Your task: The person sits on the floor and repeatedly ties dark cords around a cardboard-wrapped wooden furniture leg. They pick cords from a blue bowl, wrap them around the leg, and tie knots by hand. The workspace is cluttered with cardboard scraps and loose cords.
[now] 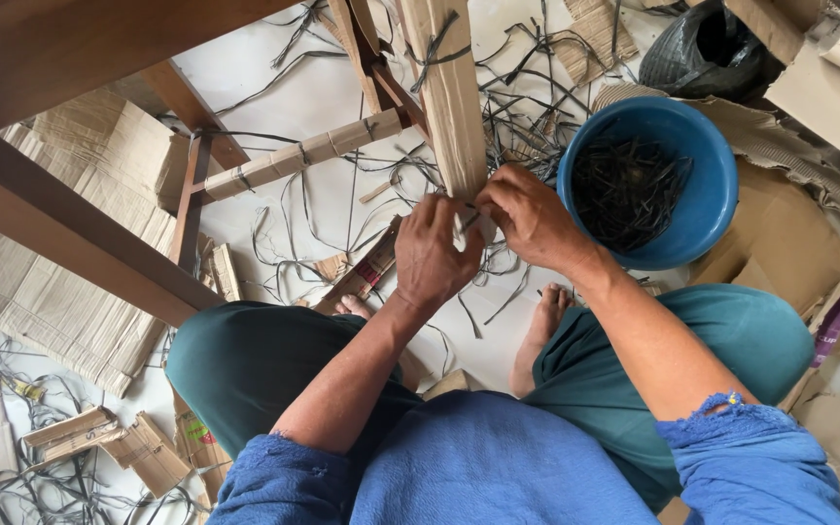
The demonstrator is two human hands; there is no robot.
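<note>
Blue plastic bucket [707, 209] sat right of centre, upper half of frame, holding a loose heap of dark plastic strips [626, 187]; its lower left rim was covered by the right wrist. Black plastic bag [700, 53] at top right, contents not visible. Both hands met at frame centre on the lower end of a cardboard-wrapped furniture leg [451, 107] that ran up out of the top edge. Left hand [432, 255] was closed, fingers curled in and pinching at the wrapping's edge. Right hand [529, 216] was clenched on the same spot, thumb side toward the left hand. A dark strip [471, 222] showed between them; which fingers actually held it was hard to tell. Second wrapped rail [303, 154] ran left from the leg. Dark wooden frame [60, 228] filled upper left, cut off by the edge. Loose strips and flattened cardboard [60, 282] littered the white floor
</note>
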